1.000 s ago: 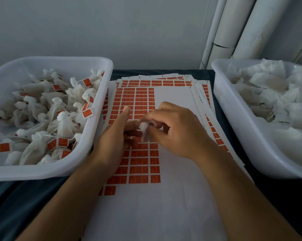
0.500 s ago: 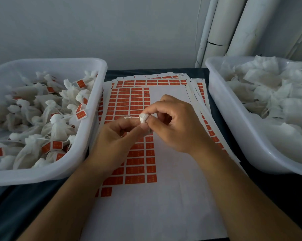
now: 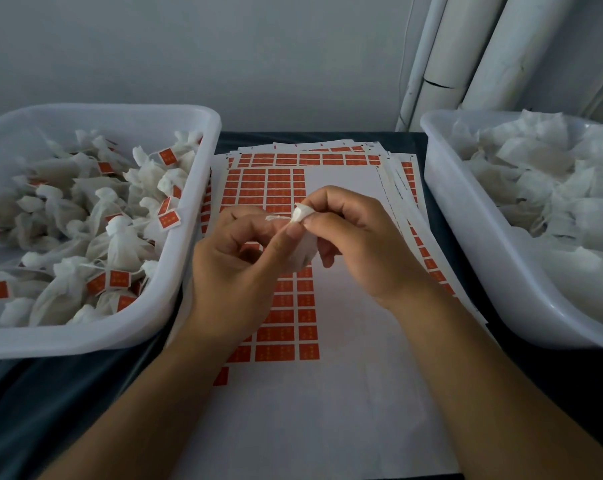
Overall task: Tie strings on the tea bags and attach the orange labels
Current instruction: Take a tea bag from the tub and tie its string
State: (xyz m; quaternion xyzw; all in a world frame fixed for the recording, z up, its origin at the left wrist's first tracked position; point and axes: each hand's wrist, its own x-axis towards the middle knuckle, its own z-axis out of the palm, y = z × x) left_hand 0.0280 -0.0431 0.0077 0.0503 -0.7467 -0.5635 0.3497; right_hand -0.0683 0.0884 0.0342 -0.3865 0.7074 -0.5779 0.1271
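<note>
Hands lifted tea bag off sheet; string pulled left.

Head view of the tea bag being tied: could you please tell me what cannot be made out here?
- Tea bag: body mostly hidden by the left hand and right hand.
- String: knot too small to judge.
- Label sheet: print too small to read.
- Right tub: cut by frame edge.

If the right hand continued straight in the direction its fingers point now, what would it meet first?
The right hand points left, so it would probably meet the left hand first, whose thumb already touches the tea bag. Depth is unclear.
</note>
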